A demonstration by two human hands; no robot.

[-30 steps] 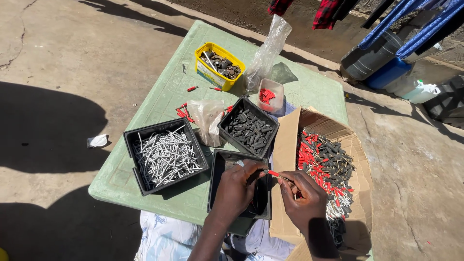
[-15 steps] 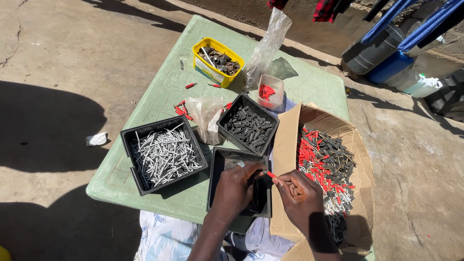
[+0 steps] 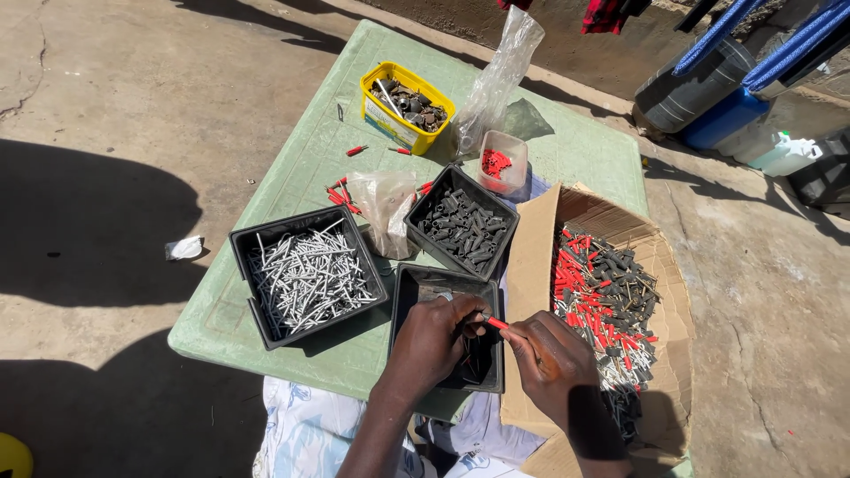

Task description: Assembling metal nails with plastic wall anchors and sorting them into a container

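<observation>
My left hand (image 3: 436, 343) and my right hand (image 3: 551, 358) meet over a nearly empty black tray (image 3: 416, 285) at the near edge of a green plastic table (image 3: 301, 177). Between their fingertips is a small red plug (image 3: 495, 323) with a dark part on its left end; both hands pinch it. A cardboard box (image 3: 536, 248) to the right holds several red plugs, grey sleeves and silver screws (image 3: 602, 305).
A black tray of silver screws (image 3: 305, 279) sits at the left, a black tray of grey sleeves (image 3: 462, 226) behind. Farther back are a yellow tub of dark hardware (image 3: 405, 104), a clear tub of red plugs (image 3: 498, 164), plastic bags and loose red plugs. Blue barrels (image 3: 708, 97) stand on the ground at the far right.
The view has shifted slightly. My hands stay together over the near tray, still working the red plug between the fingertips.
</observation>
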